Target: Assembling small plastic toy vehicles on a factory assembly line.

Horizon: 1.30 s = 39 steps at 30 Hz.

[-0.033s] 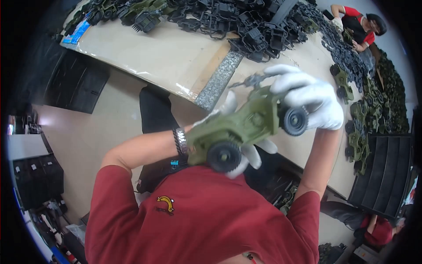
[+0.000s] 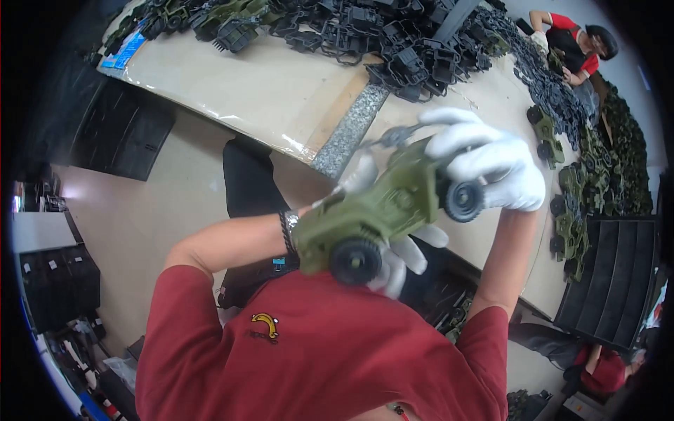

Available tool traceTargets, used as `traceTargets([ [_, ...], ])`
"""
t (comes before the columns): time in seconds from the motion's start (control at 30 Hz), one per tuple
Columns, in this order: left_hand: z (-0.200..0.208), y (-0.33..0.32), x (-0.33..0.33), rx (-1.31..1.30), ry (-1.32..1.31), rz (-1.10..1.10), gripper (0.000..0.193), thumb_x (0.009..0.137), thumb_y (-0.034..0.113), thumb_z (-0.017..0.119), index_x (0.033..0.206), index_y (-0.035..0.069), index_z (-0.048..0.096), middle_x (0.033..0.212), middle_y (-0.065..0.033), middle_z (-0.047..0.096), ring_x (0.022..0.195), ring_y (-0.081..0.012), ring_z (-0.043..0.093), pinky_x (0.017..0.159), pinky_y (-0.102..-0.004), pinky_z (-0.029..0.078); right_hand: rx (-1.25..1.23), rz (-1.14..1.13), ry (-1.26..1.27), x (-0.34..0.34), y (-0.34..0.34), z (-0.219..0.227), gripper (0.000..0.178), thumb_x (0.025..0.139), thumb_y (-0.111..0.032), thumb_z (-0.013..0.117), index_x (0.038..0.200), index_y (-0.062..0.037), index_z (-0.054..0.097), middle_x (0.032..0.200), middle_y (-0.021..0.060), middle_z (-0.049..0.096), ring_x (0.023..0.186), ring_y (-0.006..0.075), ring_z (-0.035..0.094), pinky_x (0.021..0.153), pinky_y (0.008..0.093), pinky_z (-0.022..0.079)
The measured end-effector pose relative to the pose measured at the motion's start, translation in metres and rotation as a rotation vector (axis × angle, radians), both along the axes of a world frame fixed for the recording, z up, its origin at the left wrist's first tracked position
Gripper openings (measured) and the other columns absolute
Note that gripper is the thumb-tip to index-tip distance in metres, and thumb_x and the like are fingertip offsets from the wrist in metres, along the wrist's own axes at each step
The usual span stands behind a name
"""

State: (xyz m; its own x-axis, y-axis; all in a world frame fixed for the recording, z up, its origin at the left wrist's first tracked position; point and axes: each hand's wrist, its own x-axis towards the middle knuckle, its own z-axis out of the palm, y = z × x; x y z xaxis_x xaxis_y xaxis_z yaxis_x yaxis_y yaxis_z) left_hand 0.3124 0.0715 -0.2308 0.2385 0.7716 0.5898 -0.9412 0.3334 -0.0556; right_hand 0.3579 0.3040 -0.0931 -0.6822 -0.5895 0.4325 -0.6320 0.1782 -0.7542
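Note:
A green toy jeep (image 2: 372,214) with black wheels is held up in front of my chest, tilted, its right end higher. My left hand (image 2: 409,257), in a white glove, grips it from behind and below. The thumb shows above the body and the fingers show under it; the palm is hidden. My right hand (image 2: 495,165), also gloved in white, is closed at the jeep's upper right end, beside a wheel. A thin dark grey toy part (image 2: 395,136), blurred, sticks out from its fingertips over the top of the jeep. The exact grip is hidden.
Black plastic toy parts (image 2: 407,59) lie heaped on the table (image 2: 246,88) ahead. Green jeeps (image 2: 570,228) line the table's right side, by a black ridged crate (image 2: 609,277). A co-worker (image 2: 572,45) handles parts at far right; another person (image 2: 604,368) is at lower right.
The jeep and both hands have shifted slightly left and down. The grey part has moved a little left and lower with my right fingertips.

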Motion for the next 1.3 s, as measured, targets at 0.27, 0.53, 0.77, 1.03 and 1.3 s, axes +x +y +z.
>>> traceTargets([
  [0.27,0.009,-0.017,0.002,0.003,-0.162,0.131,0.111,0.088,0.074,0.053,0.157,-0.003,0.012,0.142,-0.0338,0.047,0.122,-0.0508,0.055,0.097,-0.0543,0.049,-0.197,-0.387,-0.141,-0.037,0.002,-0.024,0.037,0.087,-0.015,0.068,0.123,-0.0058,0.069,0.132,0.0172,0.063,0.127,0.0364,0.053,0.105,0.0474,0.042],
  [0.53,0.007,-0.052,-0.049,-0.368,0.333,0.516,0.103,0.088,0.068,0.057,0.153,-0.006,0.025,0.144,-0.0297,0.046,0.097,-0.0352,0.063,0.093,-0.0539,0.049,0.920,-1.140,0.278,-0.125,0.007,-0.093,0.063,0.075,-0.040,0.080,0.131,-0.0192,0.062,0.119,0.0166,0.064,0.108,0.0377,0.059,0.094,0.0432,0.052],
  [0.77,0.006,-0.048,-0.053,-0.442,0.286,0.478,0.103,0.086,0.060,0.063,0.157,0.001,0.018,0.155,-0.0230,0.033,0.109,-0.0322,0.060,0.098,-0.0521,0.050,0.589,-1.250,0.138,-0.069,0.008,-0.102,0.038,0.078,-0.015,0.071,0.115,-0.0114,0.066,0.099,0.0176,0.067,0.092,0.0369,0.065,0.084,0.0429,0.053],
  [1.03,0.022,-0.022,-0.057,-0.830,0.517,0.665,0.054,0.095,0.042,0.060,0.135,0.006,0.054,0.126,-0.0142,0.063,0.114,-0.0285,0.063,0.099,-0.0462,0.051,0.912,-1.521,-0.364,0.049,0.022,-0.087,0.035,0.088,-0.035,0.066,0.108,-0.0064,0.068,0.096,0.0178,0.071,0.091,0.0366,0.068,0.082,0.0442,0.053],
  [1.3,0.022,0.010,-0.039,-0.917,0.647,0.912,0.034,0.097,0.025,0.065,0.122,0.003,0.061,0.118,-0.0107,0.067,0.107,-0.0236,0.066,0.092,-0.0410,0.056,0.937,-1.294,-0.107,0.094,0.026,-0.124,0.068,0.079,-0.042,0.078,0.138,-0.0141,0.057,0.135,0.0159,0.055,0.120,0.0374,0.053,0.097,0.0471,0.048],
])
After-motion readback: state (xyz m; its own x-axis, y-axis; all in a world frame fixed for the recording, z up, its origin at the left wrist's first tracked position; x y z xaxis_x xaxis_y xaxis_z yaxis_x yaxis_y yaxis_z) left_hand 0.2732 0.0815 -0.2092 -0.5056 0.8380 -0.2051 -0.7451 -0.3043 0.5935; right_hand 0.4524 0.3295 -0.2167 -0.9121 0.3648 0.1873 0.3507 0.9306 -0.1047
